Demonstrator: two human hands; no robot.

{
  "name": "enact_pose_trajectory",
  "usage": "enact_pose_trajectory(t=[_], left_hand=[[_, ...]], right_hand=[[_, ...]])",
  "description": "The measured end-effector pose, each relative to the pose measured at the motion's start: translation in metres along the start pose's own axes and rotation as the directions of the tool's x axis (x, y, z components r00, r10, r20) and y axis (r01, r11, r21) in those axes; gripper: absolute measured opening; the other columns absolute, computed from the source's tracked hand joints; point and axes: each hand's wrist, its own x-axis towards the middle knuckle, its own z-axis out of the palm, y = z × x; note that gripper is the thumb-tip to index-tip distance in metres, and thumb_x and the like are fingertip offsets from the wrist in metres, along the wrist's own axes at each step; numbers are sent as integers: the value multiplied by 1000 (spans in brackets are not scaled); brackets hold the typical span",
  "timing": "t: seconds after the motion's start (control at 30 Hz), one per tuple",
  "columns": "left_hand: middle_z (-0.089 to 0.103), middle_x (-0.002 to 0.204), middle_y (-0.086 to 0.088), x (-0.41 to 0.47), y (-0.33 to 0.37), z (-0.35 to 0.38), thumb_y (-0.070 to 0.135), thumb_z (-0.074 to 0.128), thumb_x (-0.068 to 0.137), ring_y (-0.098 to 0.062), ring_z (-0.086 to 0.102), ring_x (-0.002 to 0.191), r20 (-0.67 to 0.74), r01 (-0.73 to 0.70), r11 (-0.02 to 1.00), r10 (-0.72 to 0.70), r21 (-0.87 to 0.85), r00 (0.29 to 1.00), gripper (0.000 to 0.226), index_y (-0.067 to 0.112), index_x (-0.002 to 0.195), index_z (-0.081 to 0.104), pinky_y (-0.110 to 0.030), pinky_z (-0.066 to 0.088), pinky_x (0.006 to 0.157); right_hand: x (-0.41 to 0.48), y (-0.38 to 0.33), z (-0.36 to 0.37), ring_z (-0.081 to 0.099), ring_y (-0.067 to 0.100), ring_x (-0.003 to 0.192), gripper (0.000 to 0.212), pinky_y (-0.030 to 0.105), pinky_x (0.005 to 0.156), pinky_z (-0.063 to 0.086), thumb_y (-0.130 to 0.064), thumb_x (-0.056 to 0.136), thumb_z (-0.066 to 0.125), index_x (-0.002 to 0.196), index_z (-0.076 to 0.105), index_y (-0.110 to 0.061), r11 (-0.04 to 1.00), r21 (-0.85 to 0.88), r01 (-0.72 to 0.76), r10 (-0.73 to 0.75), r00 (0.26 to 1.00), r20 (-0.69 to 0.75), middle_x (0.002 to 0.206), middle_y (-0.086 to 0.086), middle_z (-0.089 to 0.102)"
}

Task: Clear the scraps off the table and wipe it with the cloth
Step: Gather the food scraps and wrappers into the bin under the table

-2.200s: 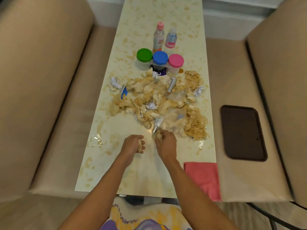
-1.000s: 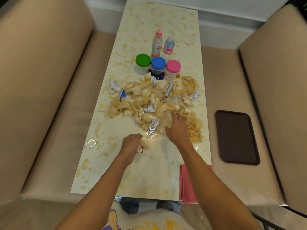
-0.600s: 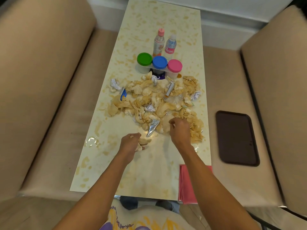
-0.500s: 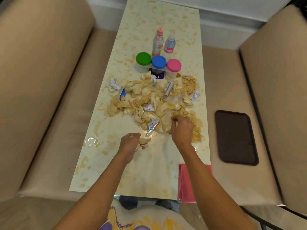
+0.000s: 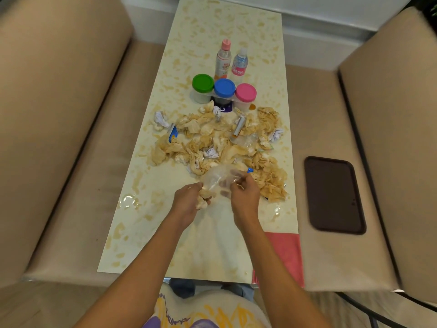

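Note:
A heap of tan crumpled paper scraps (image 5: 212, 140) with white paper balls and foil wrappers covers the middle of the speckled table (image 5: 146, 223). My left hand (image 5: 189, 200) grips a wad of tan scraps at the heap's near edge. My right hand (image 5: 244, 195) pinches a clear plastic bag (image 5: 216, 177) that stretches across to my left hand. The pink cloth (image 5: 285, 252) lies at the table's near right corner, partly behind my right forearm.
Three tubs with green (image 5: 203, 83), blue (image 5: 224, 87) and pink (image 5: 246, 92) lids stand beyond the heap, two bottles (image 5: 223, 59) behind them. A dark tray (image 5: 333, 195) lies on the right bench. Padded benches flank the table. Wet spots (image 5: 127, 201) glisten near left.
My right hand reached into the heap, took the clear plastic bag and drew it back toward my left hand. My left hand kept its wad of scraps and stayed in place.

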Motion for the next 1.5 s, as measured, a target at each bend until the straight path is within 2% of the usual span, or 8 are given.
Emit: enact_pose_trajectory(t=[0.2, 0.4, 0.53, 0.77, 1.0, 1.1, 1.3, 1.5], left_hand=[[74, 73, -4, -2, -2, 2, 27, 59, 105, -17, 69, 58, 21, 37, 995, -35, -96, 999, 22, 7, 102, 68, -27, 50, 50], [77, 99, -13, 3, -8, 1, 27, 67, 99, -26, 70, 78, -52, 14, 999, -11, 51, 999, 24, 5, 105, 74, -32, 49, 63], [72, 96, -17, 6, -5, -4, 15, 69, 95, -29, 64, 83, -146, 12, 998, -3, 62, 989, 13, 2, 94, 72, -33, 45, 64], [76, 111, -12, 7, -6, -8, 16, 62, 99, -29, 72, 95, -129, -46, 992, 62, 122, 990, 20, 7, 111, 75, -36, 54, 74], [75, 85, -11, -1, -4, -6, 10, 64, 95, -27, 75, 80, -15, 43, 998, -42, 40, 999, 11, 5, 99, 72, -27, 47, 50], [77, 90, -10, -2, -4, -1, 28, 63, 101, -24, 74, 79, 21, 87, 996, -87, -20, 996, 23, 8, 110, 69, -32, 53, 66], [76, 98, -4, -1, -11, 4, 34, 63, 104, -17, 71, 82, -28, 53, 998, -53, 24, 998, 30, 5, 110, 73, -27, 55, 63], [67, 86, -7, -1, -9, -2, 31, 59, 106, -19, 63, 66, -80, 24, 997, -30, -69, 996, 33, 0, 111, 70, -27, 52, 55]], right_hand=[[-24, 17, 13, 75, 20, 81, 39, 41, 72, 65, 5, 92, 57, 113, 71, -25, 989, -149, -1, 7, 999, 41, 95, 1, 69], [-34, 21, 14, 72, 10, 81, 18, 27, 69, 57, -16, 93, 69, 105, 78, -26, 957, -291, 14, 17, 995, 103, 91, -9, 76], [-39, 13, 7, 67, 1, 99, 43, 18, 79, 55, -8, 93, 66, 133, 66, -24, 934, -355, 47, 36, 974, 225, 118, -15, 67], [-53, 19, -4, 42, 9, 145, 55, 23, 112, 43, -22, 102, 66, 154, 48, -21, 675, -422, 605, -379, 775, 505, 160, -7, 39], [-47, 33, -3, 60, 17, 118, 36, 15, 102, 45, -11, 102, 63, 138, 66, -15, 541, -500, 676, -381, 727, 571, 143, 1, 53], [-45, 38, -1, 59, 20, 116, 29, 18, 101, 44, -11, 100, 65, 128, 72, -13, 513, -523, 680, -395, 729, 560, 131, 2, 60], [-44, 37, 6, 54, 12, 100, 29, 6, 88, 38, -1, 93, 71, 116, 79, -16, 606, -503, 616, -388, 781, 489, 114, -8, 72], [-48, 33, -4, 54, 13, 109, 51, 15, 91, 46, -8, 94, 65, 143, 63, -23, 695, -450, 561, -223, 763, 607, 129, -16, 66]])
